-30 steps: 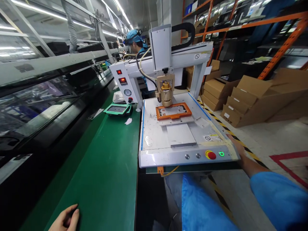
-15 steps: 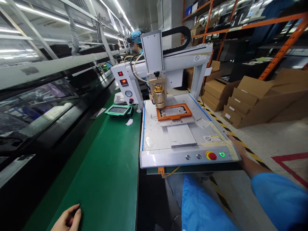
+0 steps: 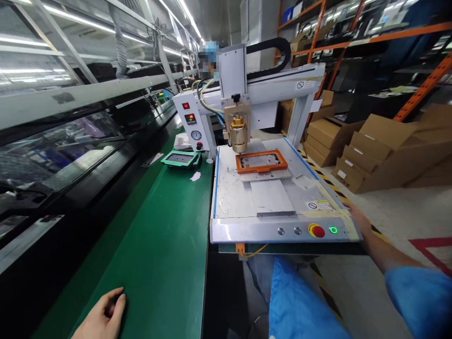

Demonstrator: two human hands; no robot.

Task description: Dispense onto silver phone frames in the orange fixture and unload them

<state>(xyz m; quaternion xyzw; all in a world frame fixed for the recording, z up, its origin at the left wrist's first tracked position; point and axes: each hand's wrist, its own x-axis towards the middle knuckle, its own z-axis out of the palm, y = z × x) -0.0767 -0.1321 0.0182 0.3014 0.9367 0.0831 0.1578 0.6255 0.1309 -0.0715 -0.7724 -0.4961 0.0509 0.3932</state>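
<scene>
Left hand (image 3: 102, 318) rests on green belt (image 3: 158, 226) at near edge, fingers loosely curled, holding nothing. Right hand (image 3: 358, 219) lies against near right corner of dispensing machine (image 3: 247, 230), mostly hidden; grip cannot be told. Orange fixture (image 3: 262, 161) sits toward machine bed's far edge, brass nozzle head (image 3: 238, 132) just above its far left corner. Teal fixture (image 3: 181, 159) on belt beside machine's far left corner.

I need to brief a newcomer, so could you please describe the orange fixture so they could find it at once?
Start at the white benchtop machine beside the green conveyor belt. On its flat bed, just below the brass-coloured head, lies the orange fixture, a rectangular frame. It is the only orange frame there; the similar frame on the belt is green.
</scene>
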